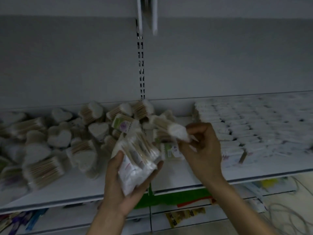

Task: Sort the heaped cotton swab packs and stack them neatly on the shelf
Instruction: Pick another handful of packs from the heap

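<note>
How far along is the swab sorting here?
Done: neat rows of packs on the right of the shelf. In hand: the left hand holds a bundle of flat packs; the right hand pinches a single pack. Left: the heap of heart-shaped packs lies jumbled.

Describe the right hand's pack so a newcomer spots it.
On the white shelf, look between the jumbled heap at left and neat rows at right. The right hand pinches one swab pack there by its white end. Unlike the left hand's bundle, it is single.

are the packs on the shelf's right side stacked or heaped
Stacked: the flat white swab packs lie in even rows and layers.
</note>
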Tool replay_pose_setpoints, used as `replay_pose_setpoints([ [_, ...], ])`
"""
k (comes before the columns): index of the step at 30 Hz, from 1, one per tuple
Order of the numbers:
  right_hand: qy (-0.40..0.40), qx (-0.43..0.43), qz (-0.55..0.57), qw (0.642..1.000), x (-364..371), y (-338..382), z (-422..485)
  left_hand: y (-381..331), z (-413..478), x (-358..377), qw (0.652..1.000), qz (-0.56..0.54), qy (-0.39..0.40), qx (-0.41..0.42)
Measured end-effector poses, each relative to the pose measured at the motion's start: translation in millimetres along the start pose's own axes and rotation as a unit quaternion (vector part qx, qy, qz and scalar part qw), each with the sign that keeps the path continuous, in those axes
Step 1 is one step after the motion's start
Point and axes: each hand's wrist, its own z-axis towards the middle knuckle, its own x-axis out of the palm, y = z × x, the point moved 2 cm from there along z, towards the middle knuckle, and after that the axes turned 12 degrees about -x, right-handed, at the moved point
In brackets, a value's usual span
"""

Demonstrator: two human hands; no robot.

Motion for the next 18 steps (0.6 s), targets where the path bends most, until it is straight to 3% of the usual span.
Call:
replay_pose_setpoints([
  [2,-0.070,0.060,0.055,0.994,3.2,0.7,-15.4,2.0,-2.0,-7.8,1.000,0.002,0.031,0.006],
  [3,-0.123,0.149,0.156,0.969,9.0,-1.5,-22.5,1.4,0.4,-14.5,0.999,0.010,0.033,0.010],
  [4,-0.152,0.250,0.266,0.918,19.1,-3.8,-32.9,1.2,0.7,-14.2,0.998,0.024,0.053,0.006],
  [5,-0.150,0.325,0.321,0.877,31.7,-5.0,-44.3,1.6,-0.3,-8.1,0.996,0.036,0.083,0.004],
  [6,-0.129,0.370,0.316,0.864,42.8,-7.3,-56.7,-3.2,-5.3,-4.2,0.992,0.106,0.054,0.035],
  [7,-0.105,0.387,0.270,0.875,49.3,-9.2,-68.2,-10.8,-10.1,-11.7,0.988,0.120,0.030,0.092],
  [9,-0.070,0.377,0.174,0.907,55.3,-10.9,-77.9,-15.9,-5.2,-21.9,0.981,0.094,0.136,0.102],
  [11,0.003,0.342,0.132,0.930,55.0,-5.6,-76.2,-20.9,-7.7,-33.1,0.975,0.107,0.169,0.094],
  [13,0.075,0.264,0.071,0.959,46.3,-2.4,-68.6,-26.7,-11.4,-42.4,0.984,0.119,0.107,0.078],
  [14,0.078,0.193,0.015,0.978,38.9,-5.2,-60.9,-27.1,-15.1,-37.9,0.985,0.139,0.038,0.099],
  [16,0.023,0.060,-0.075,0.995,25.0,-25.1,-45.1,-37.3,-10.4,-49.6,0.981,0.153,-0.004,0.116],
  [18,-0.016,0.054,-0.119,0.991,18.9,-62.6,-27.6,-42.4,-12.4,-46.5,0.984,0.085,0.150,0.052],
])
